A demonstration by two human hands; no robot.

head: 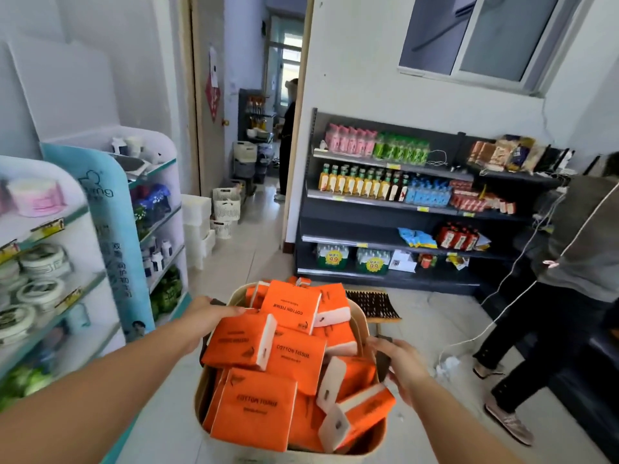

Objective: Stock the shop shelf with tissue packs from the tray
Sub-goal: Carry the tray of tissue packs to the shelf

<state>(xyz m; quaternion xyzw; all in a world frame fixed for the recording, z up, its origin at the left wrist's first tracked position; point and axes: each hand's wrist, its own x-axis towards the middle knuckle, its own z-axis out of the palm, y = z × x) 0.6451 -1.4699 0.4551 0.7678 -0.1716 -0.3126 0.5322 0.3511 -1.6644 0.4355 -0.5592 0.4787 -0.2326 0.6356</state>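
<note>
A beige tray (370,437) is carried in front of me above the floor, heaped with several orange tissue packs (291,356) marked COTTON TISSUE. My left hand (209,313) grips the tray's dark handle on its left side, fingers lying over a pack's edge. My right hand (400,363) is closed on the dark handle at the tray's right rim. A dark shop shelf (385,226) stands ahead against the wall, holding bottles and snacks, with bare stretches on its lower boards.
White display racks (83,249) with jars and boxes line the left. A person in dark trousers (556,296) stands at the right by a white cable. A brush (373,304) lies on the floor behind the tray. White baskets (226,205) sit by the open doorway, another person beyond.
</note>
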